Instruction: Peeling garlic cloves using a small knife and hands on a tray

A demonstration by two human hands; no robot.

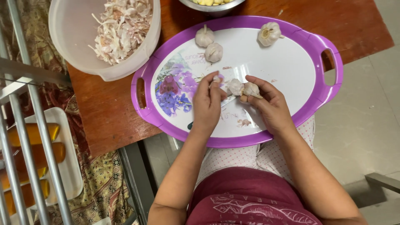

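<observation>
Two garlic pieces (243,88) sit at the centre of the tray, pale and papery, pinched at the fingertips of the right hand (270,106); its fingers curl closed around the nearer piece. Left hand (207,104) lies just beside, fingers bunched tight on a small clove (216,78) held at the tips. A thin knife (228,100) runs between the two hands, its dark handle end showing below the left wrist; which hand grips it cannot be told.

Both hands work over an oval tray (310,41), white with a purple rim, cut-out handles and a flower print at its left. The tray's near edge overhangs the person's lap. Three whole garlic bulbs lie at its far side: two close together (209,45), one apart to the right (269,33). A few skin scraps (243,122) lie on the white surface near the right hand.

Beyond the tray's left end, on the reddish-brown worktop (108,108), stands a translucent white tub (71,29) heaped with garlic peelings (121,27). A metal bowl (212,7) with yellowish contents shows at the top edge. Grey metal bars (25,125) cross the left side, over a white dish of orange pieces (35,133).
</observation>
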